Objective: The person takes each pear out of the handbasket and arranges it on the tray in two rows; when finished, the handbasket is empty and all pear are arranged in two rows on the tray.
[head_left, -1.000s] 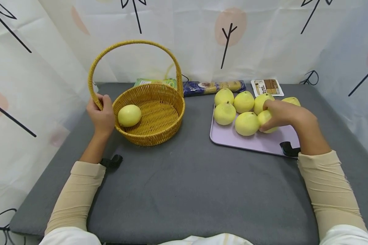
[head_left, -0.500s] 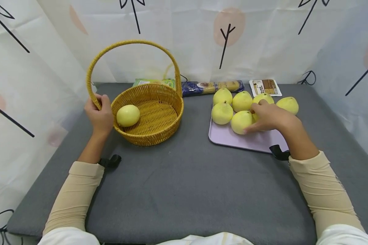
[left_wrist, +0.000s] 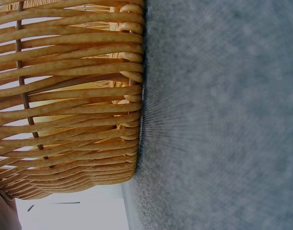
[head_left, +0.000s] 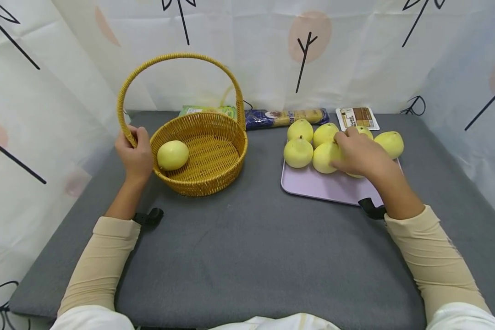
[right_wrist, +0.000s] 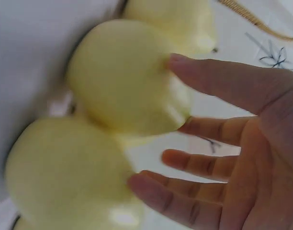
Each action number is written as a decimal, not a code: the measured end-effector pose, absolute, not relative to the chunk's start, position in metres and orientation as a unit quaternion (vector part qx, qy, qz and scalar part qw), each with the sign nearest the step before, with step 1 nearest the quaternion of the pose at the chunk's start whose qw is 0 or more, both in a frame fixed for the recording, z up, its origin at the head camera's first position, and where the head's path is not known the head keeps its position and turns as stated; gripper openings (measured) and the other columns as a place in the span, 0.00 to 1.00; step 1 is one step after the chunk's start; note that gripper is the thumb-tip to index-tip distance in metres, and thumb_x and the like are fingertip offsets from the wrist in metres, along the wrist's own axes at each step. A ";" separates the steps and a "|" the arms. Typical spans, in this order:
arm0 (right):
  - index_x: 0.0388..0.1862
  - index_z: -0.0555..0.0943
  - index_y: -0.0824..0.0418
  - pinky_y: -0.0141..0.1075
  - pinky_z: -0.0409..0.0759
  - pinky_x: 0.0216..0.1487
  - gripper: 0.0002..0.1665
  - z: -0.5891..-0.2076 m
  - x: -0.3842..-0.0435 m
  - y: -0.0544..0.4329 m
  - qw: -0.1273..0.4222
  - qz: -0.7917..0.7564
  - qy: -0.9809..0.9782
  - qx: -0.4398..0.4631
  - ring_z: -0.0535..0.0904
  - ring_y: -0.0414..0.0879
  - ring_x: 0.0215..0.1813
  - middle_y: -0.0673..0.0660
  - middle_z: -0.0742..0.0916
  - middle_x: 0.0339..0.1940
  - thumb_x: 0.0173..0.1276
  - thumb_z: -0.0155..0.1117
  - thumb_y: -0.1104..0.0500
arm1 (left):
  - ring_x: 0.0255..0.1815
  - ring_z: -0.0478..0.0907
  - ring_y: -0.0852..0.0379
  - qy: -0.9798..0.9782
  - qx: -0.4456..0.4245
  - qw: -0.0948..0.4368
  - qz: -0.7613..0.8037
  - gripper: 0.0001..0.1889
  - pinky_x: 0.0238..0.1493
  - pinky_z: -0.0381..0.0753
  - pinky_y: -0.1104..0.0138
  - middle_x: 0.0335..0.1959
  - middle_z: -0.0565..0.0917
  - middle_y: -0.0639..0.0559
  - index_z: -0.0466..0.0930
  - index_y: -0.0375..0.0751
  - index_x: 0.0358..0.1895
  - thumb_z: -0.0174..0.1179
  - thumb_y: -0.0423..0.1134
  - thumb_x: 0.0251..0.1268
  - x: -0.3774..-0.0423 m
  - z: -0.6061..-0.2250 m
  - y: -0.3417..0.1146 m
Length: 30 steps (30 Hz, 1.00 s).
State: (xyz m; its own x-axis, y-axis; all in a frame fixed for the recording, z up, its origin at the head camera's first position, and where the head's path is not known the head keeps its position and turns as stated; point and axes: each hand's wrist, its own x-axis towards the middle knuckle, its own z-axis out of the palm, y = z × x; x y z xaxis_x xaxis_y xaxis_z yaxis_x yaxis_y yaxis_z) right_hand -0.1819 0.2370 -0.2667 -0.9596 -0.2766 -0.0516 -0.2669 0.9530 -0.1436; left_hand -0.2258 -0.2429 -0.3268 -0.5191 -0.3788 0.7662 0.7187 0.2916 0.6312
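My left hand [head_left: 136, 153] grips the left side of the handle of a golden woven basket [head_left: 198, 185]. One round pale-yellow pear [head_left: 173, 155] lies inside, against the basket's left wall. On a lilac tray [head_left: 319, 187] to the right, several similar pears sit close together. Over them is my right hand [head_left: 359, 153], beside a front pear [head_left: 325, 157]. In the right wrist view the thumb and index fingertips touch this pear [right_wrist: 127, 79], and the fingers are mostly straight. A lower fingertip meets a neighbouring pear [right_wrist: 72, 172].
Along the back edge lie a green packet [head_left: 189, 110], a blue-and-yellow pasta packet [head_left: 288, 118] and a brown-and-white packet [head_left: 357, 118]. A grey padded table [head_left: 247, 256] spans the front. A patterned white curtain [head_left: 264, 55] hangs behind.
My right hand has moved left from the front-right pear to the pear beside it, which has shifted slightly back. My left hand stays on the basket handle.
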 end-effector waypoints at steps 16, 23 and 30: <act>0.60 0.77 0.62 0.49 0.74 0.56 0.25 -0.258 -0.206 0.096 -0.111 -0.146 0.908 -0.376 0.75 0.57 0.56 0.63 0.76 0.62 0.67 0.70 0.57 | 0.12 0.49 0.66 -0.658 -0.130 0.472 -0.573 0.15 0.17 0.50 0.75 0.12 0.60 0.60 0.59 0.21 0.24 0.50 0.27 0.67 -0.210 -0.314 -0.234; 0.74 0.66 0.58 0.41 0.74 0.56 0.36 -0.261 -0.239 -0.010 -0.020 -0.077 0.898 -0.434 0.73 0.53 0.60 0.61 0.70 0.69 0.71 0.67 0.53 | 0.12 0.49 0.66 -0.653 -0.136 0.478 -0.572 0.16 0.18 0.50 0.75 0.13 0.60 0.60 0.60 0.19 0.24 0.51 0.27 0.68 -0.224 -0.323 -0.239; 0.83 0.42 0.41 0.45 0.54 0.75 0.50 -0.279 -0.245 -0.090 0.148 -0.002 0.900 -0.411 0.39 0.57 0.82 0.54 0.41 0.83 0.74 0.62 0.54 | 0.11 0.50 0.64 -0.656 -0.120 0.473 -0.575 0.16 0.16 0.51 0.74 0.12 0.62 0.57 0.62 0.23 0.24 0.53 0.29 0.68 -0.232 -0.332 -0.250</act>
State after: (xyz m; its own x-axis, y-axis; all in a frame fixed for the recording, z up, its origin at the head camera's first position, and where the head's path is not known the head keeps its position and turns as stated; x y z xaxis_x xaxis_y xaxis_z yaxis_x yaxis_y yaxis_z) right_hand -0.2455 -0.0904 -0.2788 -0.6187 -0.7399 -0.2642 -0.7388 0.6623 -0.1245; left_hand -0.2322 -0.2498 -0.3319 -0.5233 -0.3861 0.7596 0.7024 0.3092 0.6411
